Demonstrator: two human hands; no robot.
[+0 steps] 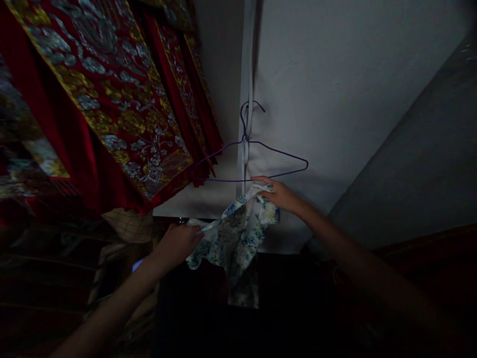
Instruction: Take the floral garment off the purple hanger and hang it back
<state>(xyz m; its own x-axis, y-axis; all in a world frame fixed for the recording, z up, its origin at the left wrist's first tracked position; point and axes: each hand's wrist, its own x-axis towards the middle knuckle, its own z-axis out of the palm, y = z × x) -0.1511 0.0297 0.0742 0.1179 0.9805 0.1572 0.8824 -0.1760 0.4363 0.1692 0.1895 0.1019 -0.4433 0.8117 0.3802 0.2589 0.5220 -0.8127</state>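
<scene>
A white garment (242, 228) with a blue and green floral print hangs stretched between my two hands; its exact kind I cannot make out. My left hand (181, 242) is closed on its left edge. My right hand (278, 194) pinches its upper right edge, with the index finger reaching along the lower bar of a purple clothes hanger (278, 149). That hanger hangs just above the garment by its hook on a pale strap (250, 64) running down the wall. The garment's lower end fades into shadow.
Red cloths (122, 89) with gold and silver embroidery hang at the upper left. A pale wall (316, 74) stands behind the hanger. Dim wooden slats or furniture (99, 268) and a checked cloth (128, 224) are at lower left. The bottom is very dark.
</scene>
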